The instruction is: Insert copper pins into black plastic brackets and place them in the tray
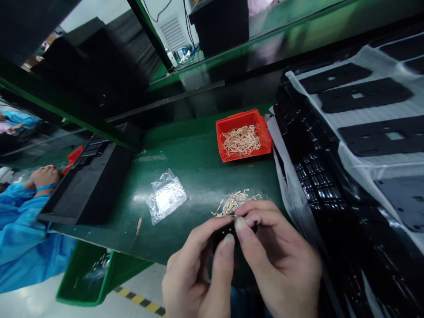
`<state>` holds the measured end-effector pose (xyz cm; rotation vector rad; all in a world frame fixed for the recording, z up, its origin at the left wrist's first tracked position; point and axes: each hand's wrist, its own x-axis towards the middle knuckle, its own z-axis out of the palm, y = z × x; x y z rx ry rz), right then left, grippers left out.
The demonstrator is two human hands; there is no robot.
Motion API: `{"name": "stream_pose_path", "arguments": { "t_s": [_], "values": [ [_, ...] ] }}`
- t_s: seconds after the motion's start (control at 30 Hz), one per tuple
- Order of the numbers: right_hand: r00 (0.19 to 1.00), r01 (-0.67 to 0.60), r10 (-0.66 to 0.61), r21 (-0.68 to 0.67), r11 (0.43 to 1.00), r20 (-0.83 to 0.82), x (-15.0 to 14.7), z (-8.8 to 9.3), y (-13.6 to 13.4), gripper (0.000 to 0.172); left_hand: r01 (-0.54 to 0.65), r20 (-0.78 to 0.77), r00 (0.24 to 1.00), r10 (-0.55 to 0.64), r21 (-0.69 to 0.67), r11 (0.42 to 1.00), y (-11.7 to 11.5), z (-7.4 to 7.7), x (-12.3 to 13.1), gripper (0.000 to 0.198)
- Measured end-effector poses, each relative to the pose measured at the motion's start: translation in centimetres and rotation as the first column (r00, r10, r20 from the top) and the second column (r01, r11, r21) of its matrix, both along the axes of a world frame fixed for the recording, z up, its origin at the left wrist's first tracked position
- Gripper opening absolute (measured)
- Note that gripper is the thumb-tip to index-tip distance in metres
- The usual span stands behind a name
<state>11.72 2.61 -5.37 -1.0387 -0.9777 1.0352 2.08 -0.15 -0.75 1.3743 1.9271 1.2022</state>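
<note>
Between my two hands is a small black part (pixel 224 232) with tiny pale dots or holes on its face. My left hand (pixel 202 265) grips its left end, thumb in front and fingers behind. My right hand (pixel 276 251) pinches the right end, thumb pressed on its top edge. Fingers cover much of the part, so its full shape is hidden. Just beyond my fingertips lies a loose pile of small beige strips (pixel 233 201) on the green tabletop (pixel 195 170). Whether my right fingertips also hold a strip is too small to tell.
A red bin (pixel 261 132) of similar strips stands farther back. To the right, black trays (pixel 318 145) hold flat black panels (pixel 366 95). A clear plastic bag (pixel 167 196) lies left of centre. A black foam box (pixel 99 190), a green bin (pixel 84 296) and a co-worker's blue sleeve (pixel 26 238) are at left.
</note>
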Motion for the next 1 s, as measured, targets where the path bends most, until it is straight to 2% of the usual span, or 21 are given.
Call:
{"name": "stream_pose_path", "arguments": {
  "t_s": [0.2,0.47,0.67,0.83,1.0],
  "values": [
    [0.998,0.028,-0.030,0.040,0.999,0.050,-0.3,-0.3,-0.8,0.016,-0.130,0.006,0.991,0.130,0.086,0.988,0.1,-0.4,1.1,0.015],
    [0.993,0.048,-0.059,0.108,0.993,0.099,-0.1,0.2,-1.0,0.019,-0.244,0.041,0.969,0.242,0.066,0.967,0.2,-0.2,2.5,0.017],
    [0.992,0.127,-0.126,0.054,0.990,-0.019,-1.0,1.1,-1.7,0.017,-0.281,0.119,0.956,0.268,0.105,0.954,0.1,0.1,3.3,0.021],
    [0.989,0.127,-0.121,0.073,0.989,-0.086,-1.3,1.4,-2.0,0.021,-0.294,0.173,0.946,0.274,0.103,0.950,0.0,0.0,3.2,0.022],
    [0.995,0.090,-0.087,0.082,0.993,-0.048,-1.2,1.5,-1.9,0.020,-0.354,0.262,0.910,0.322,0.086,0.931,0.1,-0.6,2.5,0.021]
  ]
}}
